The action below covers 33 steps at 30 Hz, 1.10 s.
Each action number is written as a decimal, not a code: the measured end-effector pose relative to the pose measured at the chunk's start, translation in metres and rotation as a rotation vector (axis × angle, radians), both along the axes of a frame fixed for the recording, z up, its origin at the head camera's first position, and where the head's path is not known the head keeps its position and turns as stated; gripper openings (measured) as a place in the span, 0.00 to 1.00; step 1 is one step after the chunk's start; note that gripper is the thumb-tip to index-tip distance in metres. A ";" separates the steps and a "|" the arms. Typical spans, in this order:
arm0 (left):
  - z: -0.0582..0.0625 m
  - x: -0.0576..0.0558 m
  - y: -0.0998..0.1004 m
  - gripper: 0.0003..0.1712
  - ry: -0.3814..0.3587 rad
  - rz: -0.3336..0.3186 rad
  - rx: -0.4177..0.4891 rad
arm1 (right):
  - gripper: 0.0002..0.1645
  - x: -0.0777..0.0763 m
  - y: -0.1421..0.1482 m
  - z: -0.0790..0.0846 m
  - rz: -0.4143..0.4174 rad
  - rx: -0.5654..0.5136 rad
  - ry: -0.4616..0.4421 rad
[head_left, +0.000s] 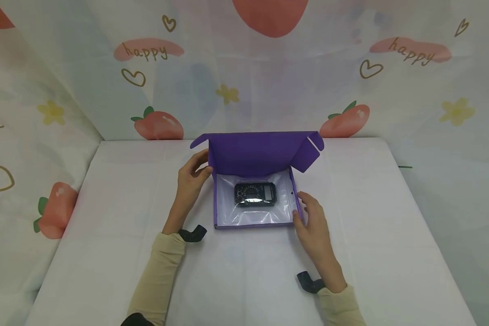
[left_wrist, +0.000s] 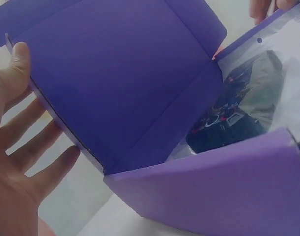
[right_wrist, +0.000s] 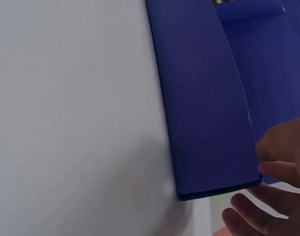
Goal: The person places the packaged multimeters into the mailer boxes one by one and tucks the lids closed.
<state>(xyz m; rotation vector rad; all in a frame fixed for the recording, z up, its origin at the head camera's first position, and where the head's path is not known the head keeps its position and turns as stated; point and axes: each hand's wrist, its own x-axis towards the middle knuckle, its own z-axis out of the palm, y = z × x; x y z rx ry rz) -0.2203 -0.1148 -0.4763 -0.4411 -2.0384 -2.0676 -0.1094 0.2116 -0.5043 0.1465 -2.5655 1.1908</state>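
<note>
A purple cardboard box stands on the white table with its lid raised at the back. Inside lies a black digital multimeter in a clear plastic bag. My left hand grips the left edge of the lid; the left wrist view shows the thumb on the inner face and the other fingers spread behind it. At the box's right side, my right hand holds the side wall near the front corner, thumb and fingertips at its edge. The right wrist view shows its lower fingers off the cardboard.
White cloth covers the table. A printed cloth backdrop with strawberries, flowers and hearts rises behind and at both sides, close behind the lid. Black straps with mounts sit at the wrists.
</note>
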 end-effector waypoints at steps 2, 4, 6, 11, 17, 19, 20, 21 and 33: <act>0.000 0.000 0.000 0.28 -0.003 0.008 -0.010 | 0.30 -0.003 -0.004 0.003 0.011 0.050 0.066; 0.000 0.000 0.000 0.28 -0.004 0.020 -0.016 | 0.29 -0.006 -0.008 0.006 0.022 0.111 0.108; 0.001 0.000 0.000 0.27 -0.004 0.030 -0.019 | 0.27 -0.010 -0.013 0.009 0.043 0.170 0.132; 0.001 -0.001 0.001 0.27 -0.005 0.042 -0.013 | 0.28 -0.018 -0.025 0.015 0.095 0.283 0.120; 0.001 -0.003 0.001 0.27 -0.009 0.057 -0.019 | 0.31 -0.027 -0.038 0.021 0.135 0.369 0.038; 0.002 -0.003 0.001 0.27 -0.012 0.057 -0.016 | 0.33 -0.030 -0.042 0.023 0.150 0.398 0.004; 0.002 -0.003 0.001 0.26 -0.012 0.059 -0.016 | 0.35 -0.031 -0.044 0.023 0.160 0.412 -0.012; 0.002 -0.004 0.002 0.26 -0.014 0.060 -0.015 | 0.37 -0.032 -0.046 0.023 0.170 0.424 -0.030; 0.004 -0.005 0.004 0.27 -0.026 0.059 -0.002 | 0.48 -0.046 -0.069 0.023 0.273 0.542 -0.155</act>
